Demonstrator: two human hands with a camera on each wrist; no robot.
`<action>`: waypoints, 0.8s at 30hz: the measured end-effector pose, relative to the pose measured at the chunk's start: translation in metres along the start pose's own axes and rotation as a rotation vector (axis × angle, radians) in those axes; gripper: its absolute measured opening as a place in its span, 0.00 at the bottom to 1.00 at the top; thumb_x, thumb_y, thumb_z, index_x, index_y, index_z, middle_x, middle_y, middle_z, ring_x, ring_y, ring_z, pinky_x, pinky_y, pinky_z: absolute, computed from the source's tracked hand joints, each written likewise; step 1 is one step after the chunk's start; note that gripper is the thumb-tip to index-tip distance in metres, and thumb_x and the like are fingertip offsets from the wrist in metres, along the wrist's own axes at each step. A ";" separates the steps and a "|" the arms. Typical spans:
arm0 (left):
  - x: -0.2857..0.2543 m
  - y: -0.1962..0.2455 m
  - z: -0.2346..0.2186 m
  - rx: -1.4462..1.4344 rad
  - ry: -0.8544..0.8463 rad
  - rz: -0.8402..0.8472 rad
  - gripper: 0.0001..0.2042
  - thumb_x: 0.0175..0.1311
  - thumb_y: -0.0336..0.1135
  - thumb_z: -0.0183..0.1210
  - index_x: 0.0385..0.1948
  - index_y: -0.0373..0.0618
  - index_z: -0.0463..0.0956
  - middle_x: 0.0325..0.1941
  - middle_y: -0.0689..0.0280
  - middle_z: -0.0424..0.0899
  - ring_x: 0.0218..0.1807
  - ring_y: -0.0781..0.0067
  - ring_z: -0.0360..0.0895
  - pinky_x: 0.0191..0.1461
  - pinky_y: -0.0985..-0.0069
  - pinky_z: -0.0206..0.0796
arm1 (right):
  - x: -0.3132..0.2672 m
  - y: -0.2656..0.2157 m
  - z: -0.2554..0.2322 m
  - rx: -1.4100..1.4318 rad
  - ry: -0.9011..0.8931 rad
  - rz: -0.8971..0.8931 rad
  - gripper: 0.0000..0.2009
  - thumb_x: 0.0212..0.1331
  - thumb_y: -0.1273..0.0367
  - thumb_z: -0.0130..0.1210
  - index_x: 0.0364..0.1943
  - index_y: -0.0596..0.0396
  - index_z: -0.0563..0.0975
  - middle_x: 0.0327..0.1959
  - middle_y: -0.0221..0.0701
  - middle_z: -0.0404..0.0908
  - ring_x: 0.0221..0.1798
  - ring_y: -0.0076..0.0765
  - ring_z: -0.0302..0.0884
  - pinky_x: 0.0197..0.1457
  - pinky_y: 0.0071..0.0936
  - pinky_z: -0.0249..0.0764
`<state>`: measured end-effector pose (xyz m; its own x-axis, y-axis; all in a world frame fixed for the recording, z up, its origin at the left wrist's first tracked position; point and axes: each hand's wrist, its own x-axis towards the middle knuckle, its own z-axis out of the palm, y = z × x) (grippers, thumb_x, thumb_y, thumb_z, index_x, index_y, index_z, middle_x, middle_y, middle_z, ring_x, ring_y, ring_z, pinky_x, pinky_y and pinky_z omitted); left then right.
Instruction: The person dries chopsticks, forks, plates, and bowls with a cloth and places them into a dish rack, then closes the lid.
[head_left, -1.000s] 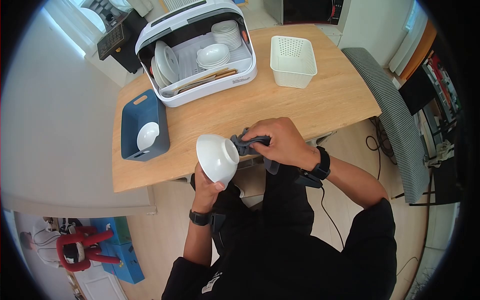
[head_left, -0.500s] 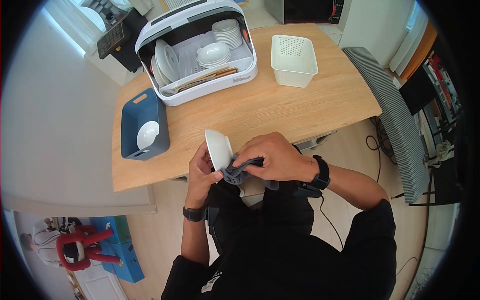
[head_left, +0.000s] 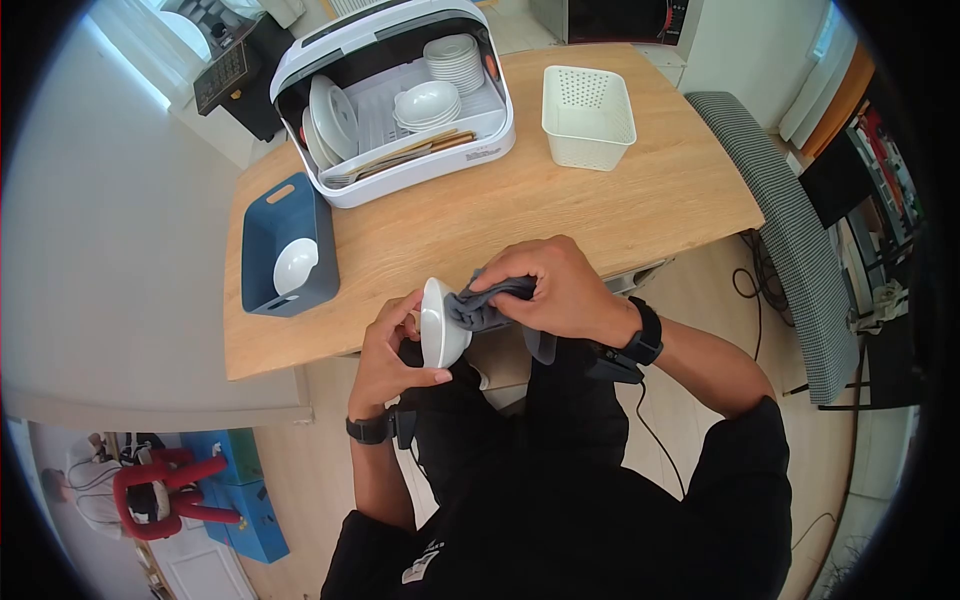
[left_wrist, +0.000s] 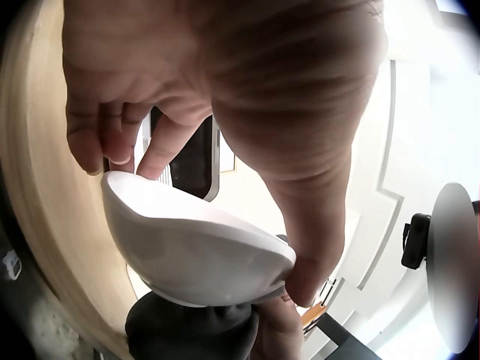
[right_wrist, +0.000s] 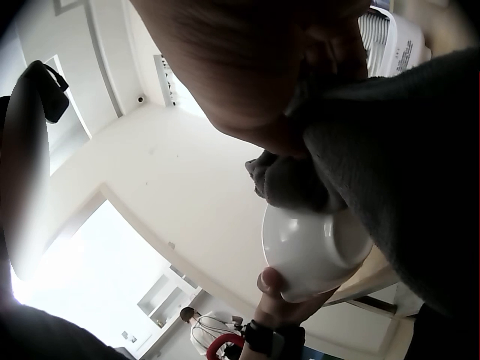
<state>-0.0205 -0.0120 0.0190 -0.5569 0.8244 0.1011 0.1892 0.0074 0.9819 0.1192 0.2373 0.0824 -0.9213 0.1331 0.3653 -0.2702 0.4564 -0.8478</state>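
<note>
My left hand [head_left: 385, 358] grips a white bowl [head_left: 434, 325] by its rim, thumb low and fingers at the top, with the bowl tipped on its side. A bunched grey cloth [head_left: 480, 308] is pinched in my right hand [head_left: 568, 292] and lies against the bowl's outer side. In the left wrist view the bowl [left_wrist: 195, 251] spans from fingertips to thumb, the dark cloth [left_wrist: 191, 330] beneath it. From the right wrist the cloth [right_wrist: 296, 184] touches the bowl [right_wrist: 311, 244], and part of it hangs down.
At the table's left stands a blue bin [head_left: 325, 262] holding a white bowl [head_left: 296, 266]. Behind is a white dish rack [head_left: 497, 152] with plates, bowls and utensils. A white perforated basket [head_left: 590, 152] sits at the back right. My legs are below the table's front edge.
The bowl has turned in my left hand, from base toward the right to more upright on its side. My right hand dipped with the cloth, then rose again along the bowl.
</note>
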 end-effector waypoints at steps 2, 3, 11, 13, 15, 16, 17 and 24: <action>-0.001 0.002 0.002 -0.023 -0.040 0.002 0.53 0.27 0.35 0.84 0.68 0.40 0.69 0.51 0.69 0.72 0.46 0.74 0.67 0.55 0.77 0.63 | 0.001 0.001 0.000 0.025 0.025 0.021 0.12 0.48 0.80 0.63 0.39 0.56 0.87 0.39 0.34 0.89 0.40 0.35 0.88 0.42 0.24 0.81; -0.002 0.003 0.003 -0.047 -0.082 0.005 0.53 0.27 0.36 0.84 0.68 0.41 0.69 0.51 0.68 0.72 0.46 0.73 0.67 0.56 0.76 0.63 | 0.001 0.002 0.000 0.049 0.051 0.043 0.12 0.48 0.80 0.63 0.39 0.56 0.87 0.39 0.35 0.89 0.40 0.34 0.88 0.42 0.23 0.81; -0.004 0.030 0.027 -0.341 -0.143 -0.071 0.50 0.33 0.48 0.82 0.64 0.35 0.71 0.58 0.62 0.78 0.58 0.70 0.75 0.65 0.72 0.64 | 0.000 0.012 0.001 -0.030 0.123 0.070 0.12 0.49 0.80 0.64 0.39 0.58 0.86 0.39 0.37 0.89 0.41 0.35 0.88 0.44 0.25 0.81; -0.009 0.028 0.026 -0.383 -0.092 -0.098 0.48 0.34 0.49 0.81 0.63 0.34 0.73 0.58 0.62 0.80 0.58 0.70 0.77 0.65 0.71 0.64 | -0.001 0.014 0.001 -0.058 0.138 0.060 0.11 0.49 0.80 0.64 0.39 0.58 0.86 0.40 0.37 0.89 0.41 0.36 0.88 0.45 0.25 0.81; -0.014 0.014 0.022 -0.429 -0.022 -0.050 0.38 0.42 0.49 0.79 0.55 0.35 0.78 0.50 0.63 0.85 0.52 0.73 0.79 0.62 0.71 0.68 | -0.001 0.015 0.001 -0.062 0.177 0.033 0.11 0.49 0.79 0.64 0.39 0.58 0.86 0.40 0.38 0.88 0.41 0.37 0.88 0.45 0.25 0.81; -0.017 0.009 0.023 -0.428 -0.023 -0.050 0.38 0.42 0.49 0.79 0.55 0.35 0.78 0.50 0.63 0.85 0.52 0.73 0.79 0.62 0.71 0.68 | -0.001 0.016 0.000 -0.062 0.178 0.033 0.11 0.49 0.79 0.64 0.39 0.58 0.86 0.40 0.38 0.88 0.41 0.37 0.88 0.45 0.25 0.81; -0.020 0.006 0.025 -0.488 0.037 -0.019 0.30 0.49 0.47 0.76 0.51 0.34 0.80 0.47 0.63 0.86 0.49 0.74 0.80 0.59 0.72 0.69 | -0.001 0.016 0.000 -0.075 0.185 0.044 0.11 0.49 0.79 0.64 0.39 0.58 0.86 0.40 0.38 0.88 0.41 0.37 0.88 0.45 0.26 0.81; -0.007 0.011 0.028 -0.587 0.258 0.009 0.15 0.74 0.40 0.58 0.41 0.33 0.82 0.41 0.62 0.87 0.42 0.76 0.81 0.50 0.74 0.72 | -0.006 0.024 0.000 -0.184 0.130 0.022 0.11 0.49 0.79 0.64 0.39 0.57 0.86 0.39 0.36 0.88 0.38 0.38 0.87 0.37 0.26 0.81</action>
<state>0.0084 -0.0022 0.0247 -0.7478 0.6599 0.0729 -0.2388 -0.3699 0.8979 0.1186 0.2480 0.0597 -0.8797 0.2512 0.4039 -0.1839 0.6034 -0.7759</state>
